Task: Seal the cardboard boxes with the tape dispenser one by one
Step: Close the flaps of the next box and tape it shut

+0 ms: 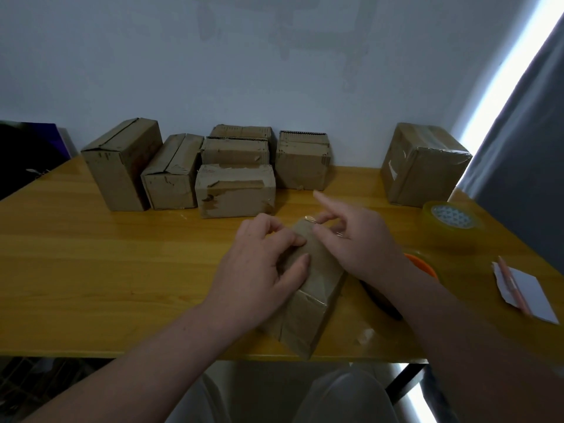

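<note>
Left hand (262, 264) grips a box (314, 297), right hand (357, 239) pinches its tape (309, 220), on a yellow table (106, 270) beside a wall (183, 71).

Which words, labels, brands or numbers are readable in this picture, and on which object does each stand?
No text is readable here.
Tape roll: printed pattern on its core, too blurred to read.
Rightmost cardboard box: white label scrap, too blurred to read.

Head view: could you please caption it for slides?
Left hand holds a cardboard box on the table; right hand pinches clear tape.
</note>
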{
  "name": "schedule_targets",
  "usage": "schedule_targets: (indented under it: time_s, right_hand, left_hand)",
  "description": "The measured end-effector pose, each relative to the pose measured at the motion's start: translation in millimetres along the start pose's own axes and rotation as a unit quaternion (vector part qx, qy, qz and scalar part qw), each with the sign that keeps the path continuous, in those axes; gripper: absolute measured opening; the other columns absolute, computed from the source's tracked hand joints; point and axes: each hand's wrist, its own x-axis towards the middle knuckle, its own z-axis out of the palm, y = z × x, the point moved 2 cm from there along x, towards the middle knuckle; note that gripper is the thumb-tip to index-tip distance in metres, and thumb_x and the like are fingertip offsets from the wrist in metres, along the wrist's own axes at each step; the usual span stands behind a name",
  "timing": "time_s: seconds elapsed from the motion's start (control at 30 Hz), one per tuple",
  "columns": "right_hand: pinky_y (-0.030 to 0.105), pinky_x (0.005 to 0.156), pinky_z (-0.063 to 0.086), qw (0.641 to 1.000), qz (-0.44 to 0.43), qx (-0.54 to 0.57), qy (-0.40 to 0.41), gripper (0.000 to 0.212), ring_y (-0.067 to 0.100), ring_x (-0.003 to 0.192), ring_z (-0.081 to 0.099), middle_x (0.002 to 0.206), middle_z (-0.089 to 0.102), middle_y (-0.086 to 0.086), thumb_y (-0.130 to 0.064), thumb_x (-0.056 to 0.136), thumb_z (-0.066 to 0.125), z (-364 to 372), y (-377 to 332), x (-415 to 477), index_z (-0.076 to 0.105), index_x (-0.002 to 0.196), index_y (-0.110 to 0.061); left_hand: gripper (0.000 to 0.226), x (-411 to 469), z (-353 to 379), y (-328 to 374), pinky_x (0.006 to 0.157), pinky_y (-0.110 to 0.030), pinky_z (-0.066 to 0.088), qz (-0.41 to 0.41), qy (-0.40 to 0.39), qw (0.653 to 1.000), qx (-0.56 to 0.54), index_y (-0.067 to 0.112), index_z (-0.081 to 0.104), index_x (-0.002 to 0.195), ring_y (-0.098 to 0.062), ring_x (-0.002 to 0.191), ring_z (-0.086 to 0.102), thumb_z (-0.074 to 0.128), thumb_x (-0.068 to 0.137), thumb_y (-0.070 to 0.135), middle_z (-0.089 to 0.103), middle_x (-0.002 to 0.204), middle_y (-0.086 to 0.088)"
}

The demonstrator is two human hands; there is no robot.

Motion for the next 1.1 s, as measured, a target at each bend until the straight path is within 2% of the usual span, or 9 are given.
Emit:
schedule_targets:
  time_s: [0.1,0.2,0.27,0.4,0.5,0.7,0.83,0.93,1.1]
  right_hand:
    - [0.008,0.056,0.044,0.998,0.053,0.022,0.033,0.062,0.000,0.068,0.059,0.078,0.057,-0.022,-0.024,0.088,0.066,-7,3,0,0.037,0.143,-0.029]
    - [0.005,0.061,0.037,0.993,0.104,0.039,0.050,0.025,-0.002,0.075,0.059,0.074,0.057,-0.019,-0.023,0.084,0.071,-10,9,1,0.068,0.109,-0.021]
    - [0.006,0.062,0.042,0.990,0.084,0.045,0.106,0.009,-0.004,0.071,0.059,0.070,0.057,-0.020,-0.018,0.082,0.072,-12,7,1,0.072,0.091,-0.018]
    - [0.004,0.064,0.047,0.979,-0.012,0.075,0.190,0.007,-0.006,0.070,0.061,0.074,0.062,-0.015,-0.012,0.081,0.074,-17,-3,2,0.073,0.088,-0.015]
    - [0.007,0.068,0.051,0.976,-0.083,0.088,0.181,0.009,-0.004,0.074,0.064,0.080,0.066,-0.011,-0.008,0.081,0.073,-12,-9,-2,0.073,0.089,-0.012]
    - [0.010,0.071,0.053,0.984,-0.155,0.013,0.087,0.013,-0.001,0.077,0.064,0.087,0.073,-0.003,-0.013,0.080,0.073,21,3,-25,0.073,0.094,-0.013]
    - [0.026,0.093,0.051,0.982,-0.172,-0.071,0.007,0.040,0.007,0.105,0.064,0.113,0.070,-0.003,-0.027,0.075,0.079,31,13,-42,0.069,0.113,-0.017]
    - [0.026,0.104,0.036,0.957,-0.234,-0.166,-0.042,0.064,0.013,0.125,0.052,0.136,0.056,0.001,-0.046,0.080,0.068,27,15,-46,0.053,0.135,-0.017]
    - [0.044,0.115,0.021,0.864,-0.308,-0.386,-0.099,0.087,0.026,0.141,0.028,0.155,0.027,0.009,-0.062,0.081,0.053,38,29,-46,0.030,0.148,-0.012]
  left_hand:
    - [0.049,0,2,-1,0.073,-0.012,0.034,-0.022,0.001,1.000,-0.008,0.029,0.060,0.112,-0.003,0.097,0.040,0.038,0.080,0.059,0.045,0.101,0.013]
    - [0.058,1,2,-1,0.078,-0.014,0.039,-0.050,-0.001,0.999,-0.022,0.029,0.049,0.124,-0.001,0.100,0.042,0.040,0.078,0.063,0.044,0.106,0.015]
    - [0.067,3,1,0,0.081,-0.019,0.045,-0.065,-0.006,0.997,-0.043,0.028,0.040,0.135,0.000,0.099,0.042,0.047,0.077,0.059,0.042,0.110,0.016]
    - [0.087,11,0,-3,0.069,-0.017,0.047,-0.089,-0.020,0.989,-0.115,0.035,0.019,0.146,-0.002,0.095,0.048,0.070,0.076,0.040,0.035,0.121,0.018]
    - [0.099,15,3,-14,0.067,-0.017,0.048,-0.077,-0.048,0.990,-0.107,0.048,0.010,0.142,-0.003,0.093,0.049,0.078,0.074,0.024,0.028,0.125,0.019]
    - [0.060,12,16,-44,0.087,-0.025,0.048,-0.058,-0.072,0.992,-0.091,0.044,0.053,0.119,-0.004,0.109,0.046,0.081,0.071,0.023,0.032,0.133,0.018]
    - [0.067,7,20,-56,0.101,-0.041,0.042,-0.007,-0.104,0.993,-0.062,0.039,0.053,0.127,-0.007,0.124,0.040,0.083,0.069,0.021,0.041,0.136,0.021]
    - [0.076,9,17,-59,0.105,-0.030,0.032,0.017,-0.125,0.992,-0.019,0.037,0.048,0.133,-0.010,0.129,0.034,0.083,0.068,0.018,0.040,0.140,0.023]
    - [0.079,12,16,-62,0.096,-0.009,0.022,0.038,-0.157,0.987,0.007,0.037,0.043,0.137,-0.004,0.132,0.025,0.078,0.071,0.011,0.035,0.143,0.026]
